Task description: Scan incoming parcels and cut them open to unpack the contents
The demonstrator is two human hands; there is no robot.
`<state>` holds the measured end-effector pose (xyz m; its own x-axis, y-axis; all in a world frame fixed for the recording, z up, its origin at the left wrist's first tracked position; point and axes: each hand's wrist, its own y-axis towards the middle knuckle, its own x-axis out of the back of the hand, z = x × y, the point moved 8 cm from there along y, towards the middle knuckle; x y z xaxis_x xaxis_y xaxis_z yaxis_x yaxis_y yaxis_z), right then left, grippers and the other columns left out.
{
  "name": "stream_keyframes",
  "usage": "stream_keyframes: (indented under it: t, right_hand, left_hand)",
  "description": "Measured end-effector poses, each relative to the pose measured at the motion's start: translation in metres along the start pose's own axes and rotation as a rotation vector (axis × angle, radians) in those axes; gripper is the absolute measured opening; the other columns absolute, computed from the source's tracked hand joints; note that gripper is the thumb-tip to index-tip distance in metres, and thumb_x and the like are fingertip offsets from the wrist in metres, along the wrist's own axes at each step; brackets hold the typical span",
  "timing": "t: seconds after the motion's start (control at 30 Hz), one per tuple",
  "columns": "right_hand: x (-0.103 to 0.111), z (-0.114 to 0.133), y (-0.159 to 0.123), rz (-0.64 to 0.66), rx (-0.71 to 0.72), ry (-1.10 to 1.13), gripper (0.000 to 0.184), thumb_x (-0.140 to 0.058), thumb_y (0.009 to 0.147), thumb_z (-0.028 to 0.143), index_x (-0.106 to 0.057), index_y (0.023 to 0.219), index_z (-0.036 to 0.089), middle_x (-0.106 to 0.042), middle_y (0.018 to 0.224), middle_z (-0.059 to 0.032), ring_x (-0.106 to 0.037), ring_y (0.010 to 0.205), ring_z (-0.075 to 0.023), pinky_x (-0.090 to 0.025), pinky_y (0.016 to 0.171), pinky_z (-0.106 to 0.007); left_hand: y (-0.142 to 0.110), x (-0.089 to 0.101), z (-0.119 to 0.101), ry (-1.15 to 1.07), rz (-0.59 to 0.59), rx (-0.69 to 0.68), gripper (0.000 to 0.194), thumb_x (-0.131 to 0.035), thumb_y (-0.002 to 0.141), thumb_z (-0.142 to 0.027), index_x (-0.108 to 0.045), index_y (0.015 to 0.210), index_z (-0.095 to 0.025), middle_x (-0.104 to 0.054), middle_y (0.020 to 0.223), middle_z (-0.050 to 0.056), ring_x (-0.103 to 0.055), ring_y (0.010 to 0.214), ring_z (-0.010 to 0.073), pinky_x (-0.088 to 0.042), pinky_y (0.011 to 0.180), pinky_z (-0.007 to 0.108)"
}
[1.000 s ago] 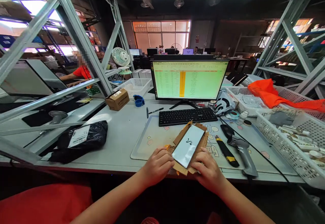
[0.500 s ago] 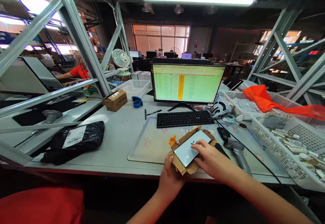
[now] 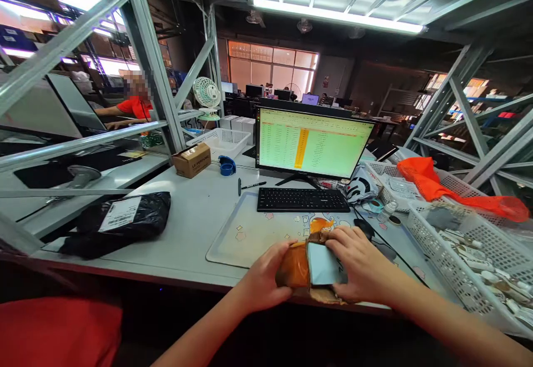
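Observation:
My left hand [image 3: 265, 279] is wrapped round the left end of a torn cardboard package [image 3: 293, 267] covered in shiny orange-brown tape. From its ragged open side a flat white box [image 3: 322, 265] sticks out toward the right. My right hand [image 3: 358, 261] grips the right end of that box, fingers over the far edge and thumb at the near edge. A dark mark on the box is partly covered by the right hand. Both hands hold the package above the front edge of a pale desk mat [image 3: 241, 239].
Behind the mat stand a black keyboard [image 3: 303, 200] and a monitor [image 3: 312, 142]. A black plastic parcel [image 3: 145, 217] and a brown carton [image 3: 191, 160] lie on the left. White baskets [image 3: 470, 278] line the right. A person in red [image 3: 135, 109] sits beyond the metal frame.
The package has turned, its taped side now facing me at left. My right hand has gone from touching the white box's top to gripping its right end. The view has tilted slightly.

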<state>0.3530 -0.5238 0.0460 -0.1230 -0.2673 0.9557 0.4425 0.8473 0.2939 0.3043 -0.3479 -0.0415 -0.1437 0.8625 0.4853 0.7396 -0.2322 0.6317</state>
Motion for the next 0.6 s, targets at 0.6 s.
stream_keyframes:
  t: [0.6]
  right_hand:
    - [-0.083,0.001,-0.019,-0.1,-0.228,0.713,0.073,-0.081,0.063,0.031,-0.056,0.132,0.031,-0.057,0.138,-0.015,-0.053,0.129,-0.0431,-0.045,0.109,-0.058]
  left_hand:
    - [-0.088,0.008,0.032,-0.817,-0.316,0.533,0.133,-0.083,0.069,-0.06,0.015,0.157,-0.038,-0.04,0.158,0.015,-0.049,0.137,0.0398,-0.045,0.109,0.057]
